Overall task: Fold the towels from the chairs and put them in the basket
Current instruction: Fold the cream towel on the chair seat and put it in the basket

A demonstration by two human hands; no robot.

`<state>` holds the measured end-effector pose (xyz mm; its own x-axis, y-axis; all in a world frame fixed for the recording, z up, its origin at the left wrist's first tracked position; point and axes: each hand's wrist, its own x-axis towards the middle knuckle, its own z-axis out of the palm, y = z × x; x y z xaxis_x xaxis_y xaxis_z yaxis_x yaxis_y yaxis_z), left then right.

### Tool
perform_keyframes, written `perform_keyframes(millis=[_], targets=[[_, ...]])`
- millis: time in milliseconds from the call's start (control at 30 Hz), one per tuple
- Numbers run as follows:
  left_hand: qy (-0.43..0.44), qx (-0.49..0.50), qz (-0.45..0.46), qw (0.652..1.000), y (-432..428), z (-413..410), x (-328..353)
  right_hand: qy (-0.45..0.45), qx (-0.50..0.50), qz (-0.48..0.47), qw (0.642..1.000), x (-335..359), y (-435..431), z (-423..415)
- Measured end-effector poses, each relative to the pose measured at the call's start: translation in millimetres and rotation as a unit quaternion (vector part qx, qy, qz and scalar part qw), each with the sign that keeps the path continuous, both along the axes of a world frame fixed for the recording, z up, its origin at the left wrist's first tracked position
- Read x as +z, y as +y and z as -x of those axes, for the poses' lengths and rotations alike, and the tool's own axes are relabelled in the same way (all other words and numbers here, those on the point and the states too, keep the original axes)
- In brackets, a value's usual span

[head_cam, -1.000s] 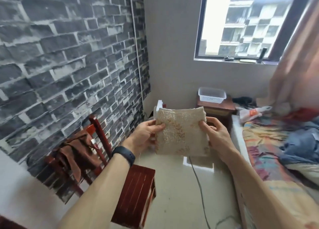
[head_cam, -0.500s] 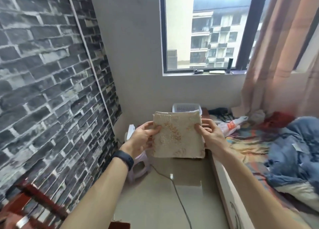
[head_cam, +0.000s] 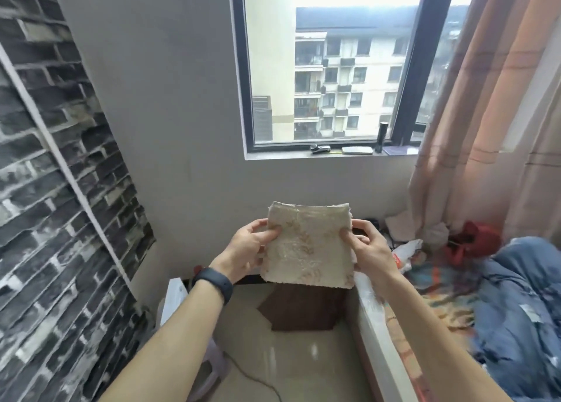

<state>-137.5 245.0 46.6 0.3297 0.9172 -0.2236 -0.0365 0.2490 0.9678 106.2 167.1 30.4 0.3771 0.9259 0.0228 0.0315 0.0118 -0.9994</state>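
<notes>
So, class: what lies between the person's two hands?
The folded beige towel, which the left hand and right hand grip by its side edges; the head view shows it.

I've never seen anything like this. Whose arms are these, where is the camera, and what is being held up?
There is no machine: a person wears a wide-angle camera on the head, so every picture looks forward and down along their own arms. The left hand, with a dark wristband, and the right hand each pinch one side of a folded beige towel, held in the air before a window. A bed with a blue blanket lies to the right.
</notes>
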Motion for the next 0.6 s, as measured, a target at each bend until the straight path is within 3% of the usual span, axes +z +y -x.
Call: perform_keyframes(millis=[233,600], targets=[[0.018,-0.028,0.012,0.999,147,-75,-16,0.007,-0.033,0.01,0.999,-15,137,-67],[0.039,0.046,0.076,0.995,352,-166,-79,-0.002,0.043,0.084,0.996,-65,369,-166]])
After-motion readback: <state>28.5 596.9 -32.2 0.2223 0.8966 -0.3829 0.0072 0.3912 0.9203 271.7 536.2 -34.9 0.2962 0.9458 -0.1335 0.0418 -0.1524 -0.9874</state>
